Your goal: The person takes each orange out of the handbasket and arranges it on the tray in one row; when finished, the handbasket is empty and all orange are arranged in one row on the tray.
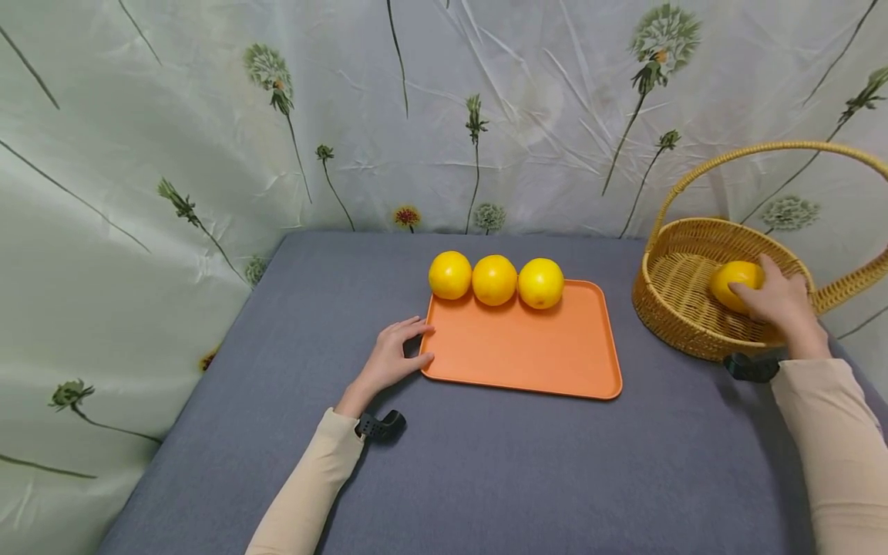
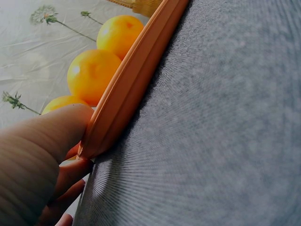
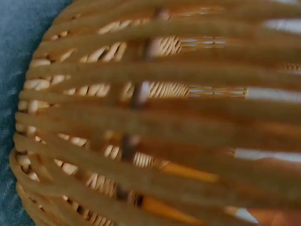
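An orange tray point(image 1: 520, 347) lies on the table, with three oranges point(image 1: 495, 280) in a row along its far side. My left hand point(image 1: 391, 354) rests on the tray's left rim, thumb and fingers spread apart; in the left wrist view its thumb point(image 2: 70, 125) touches the rim near a corner. At the right, my right hand point(image 1: 780, 301) reaches into a wicker basket point(image 1: 673, 324) and holds another orange point(image 1: 734, 284) inside it. Basket weave point(image 3: 117, 113) fills most of the right wrist view and hides nearly all of that hand.
The basket's tall arched handle point(image 1: 763, 146) rises over the right hand. A grey cloth covers the table point(image 1: 520, 470). Behind and to the left hangs a pale curtain point(image 1: 416, 154) printed with dandelions.
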The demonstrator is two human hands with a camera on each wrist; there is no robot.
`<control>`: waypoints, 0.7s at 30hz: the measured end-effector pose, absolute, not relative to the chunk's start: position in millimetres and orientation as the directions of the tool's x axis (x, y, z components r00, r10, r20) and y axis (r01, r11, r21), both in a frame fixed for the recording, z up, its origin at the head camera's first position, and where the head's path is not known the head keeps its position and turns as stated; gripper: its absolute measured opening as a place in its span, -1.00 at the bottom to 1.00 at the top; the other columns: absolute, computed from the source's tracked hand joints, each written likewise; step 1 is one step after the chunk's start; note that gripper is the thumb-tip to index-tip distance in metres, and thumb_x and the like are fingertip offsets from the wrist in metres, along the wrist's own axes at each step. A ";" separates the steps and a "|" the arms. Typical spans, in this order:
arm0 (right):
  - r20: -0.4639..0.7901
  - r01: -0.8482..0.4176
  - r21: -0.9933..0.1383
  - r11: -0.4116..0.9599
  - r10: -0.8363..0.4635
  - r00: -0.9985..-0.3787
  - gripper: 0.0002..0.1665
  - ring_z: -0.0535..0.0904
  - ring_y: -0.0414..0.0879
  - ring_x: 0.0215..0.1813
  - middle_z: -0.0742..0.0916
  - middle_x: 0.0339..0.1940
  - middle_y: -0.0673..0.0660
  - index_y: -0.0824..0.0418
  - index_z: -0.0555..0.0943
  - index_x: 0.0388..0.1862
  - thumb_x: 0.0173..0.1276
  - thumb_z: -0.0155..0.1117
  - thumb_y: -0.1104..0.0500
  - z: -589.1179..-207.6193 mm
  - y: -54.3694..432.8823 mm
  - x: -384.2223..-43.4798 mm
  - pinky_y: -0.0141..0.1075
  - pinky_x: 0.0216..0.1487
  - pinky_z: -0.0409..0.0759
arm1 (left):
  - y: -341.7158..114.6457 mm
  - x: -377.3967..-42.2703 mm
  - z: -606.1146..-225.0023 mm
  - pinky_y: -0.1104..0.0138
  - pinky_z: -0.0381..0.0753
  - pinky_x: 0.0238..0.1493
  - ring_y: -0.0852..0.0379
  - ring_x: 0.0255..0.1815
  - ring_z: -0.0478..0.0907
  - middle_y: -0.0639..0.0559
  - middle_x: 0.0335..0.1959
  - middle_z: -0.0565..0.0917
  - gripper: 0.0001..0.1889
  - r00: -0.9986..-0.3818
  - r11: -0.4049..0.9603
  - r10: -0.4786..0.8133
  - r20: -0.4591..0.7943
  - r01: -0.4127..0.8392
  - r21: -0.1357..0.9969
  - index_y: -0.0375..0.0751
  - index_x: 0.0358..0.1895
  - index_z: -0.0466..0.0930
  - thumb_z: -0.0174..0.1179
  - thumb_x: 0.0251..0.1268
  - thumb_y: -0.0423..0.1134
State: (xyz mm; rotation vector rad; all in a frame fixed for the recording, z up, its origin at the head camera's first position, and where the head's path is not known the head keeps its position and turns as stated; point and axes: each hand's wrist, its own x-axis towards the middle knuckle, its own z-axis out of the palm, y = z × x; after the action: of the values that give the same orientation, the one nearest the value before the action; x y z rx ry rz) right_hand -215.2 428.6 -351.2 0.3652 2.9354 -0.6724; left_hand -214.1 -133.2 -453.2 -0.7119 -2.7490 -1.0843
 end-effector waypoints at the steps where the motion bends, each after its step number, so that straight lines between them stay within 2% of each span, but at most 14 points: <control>1: -0.154 0.248 -0.410 0.878 0.202 -0.967 -0.07 -0.09 0.65 0.18 -0.05 0.22 0.83 0.36 -0.39 0.46 0.44 -0.31 -0.17 -351.6 429.2 -215.4 0.38 -0.08 0.21 | -133.0 -214.0 -453.2 -0.07 0.29 0.35 -0.12 0.34 0.38 -0.15 0.13 0.61 -0.52 -0.885 0.636 0.387 0.261 0.460 0.619 -0.23 0.08 0.59 0.36 0.03 -0.17; 5: -0.132 0.219 -0.427 0.878 0.179 -0.975 -0.09 -0.10 0.63 0.15 -0.01 0.21 0.81 0.37 -0.26 0.48 0.44 -0.31 -0.19 -352.8 430.4 -215.0 0.35 -0.17 0.23 | -132.7 -213.6 -452.7 -0.07 0.29 0.35 -0.13 0.34 0.39 -0.15 0.12 0.62 -0.53 -0.882 0.627 0.387 0.270 0.467 0.624 -0.23 0.07 0.59 0.36 0.02 -0.18; 10: -0.100 0.202 -0.512 0.835 0.176 -0.979 -0.16 -0.19 0.67 0.27 -0.10 0.25 0.82 0.44 -0.03 0.41 0.43 -0.25 -0.16 -358.1 432.5 -214.1 0.38 -0.06 0.15 | -132.7 -213.5 -452.2 -0.07 0.29 0.34 -0.13 0.33 0.39 -0.15 0.11 0.63 -0.53 -0.881 0.629 0.386 0.274 0.469 0.621 -0.23 0.06 0.60 0.36 0.02 -0.18; 13: -0.065 0.181 -0.548 0.816 0.175 -0.982 -0.22 -0.22 0.65 0.32 -0.09 0.26 0.81 0.49 0.04 0.31 0.42 -0.20 -0.12 -362.8 432.9 -214.2 0.38 0.00 0.11 | -132.5 -213.8 -452.0 -0.07 0.29 0.34 -0.13 0.33 0.39 -0.15 0.11 0.63 -0.54 -0.880 0.632 0.388 0.273 0.470 0.616 -0.23 0.06 0.60 0.36 0.02 -0.18; 17: -0.020 0.168 -0.577 0.799 0.192 -0.981 -0.26 -0.15 0.59 0.30 -0.01 0.23 0.78 0.54 0.08 0.18 0.38 -0.08 -0.08 -368.8 431.1 -215.0 0.31 -0.01 0.13 | -132.3 -213.7 -451.5 -0.07 0.28 0.36 -0.13 0.34 0.38 -0.15 0.11 0.62 -0.53 -0.880 0.627 0.392 0.269 0.469 0.622 -0.23 0.06 0.60 0.35 0.03 -0.17; 21: 0.019 0.171 -0.570 0.804 0.221 -0.975 -0.29 0.00 0.51 0.16 0.12 0.12 0.71 0.56 0.10 0.03 0.31 0.06 -0.04 -372.1 428.0 -214.2 0.22 -0.10 0.21 | -132.6 -212.0 -451.4 -0.08 0.28 0.35 -0.14 0.34 0.38 -0.15 0.11 0.63 -0.53 -0.881 0.626 0.391 0.267 0.468 0.625 -0.23 0.06 0.60 0.35 0.03 -0.16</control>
State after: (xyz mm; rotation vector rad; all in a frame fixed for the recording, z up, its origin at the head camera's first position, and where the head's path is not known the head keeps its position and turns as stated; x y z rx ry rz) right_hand -214.2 428.0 -372.1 0.3340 3.0639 -0.9547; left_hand -212.0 -132.6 -451.4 -0.7254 -2.7362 -1.0975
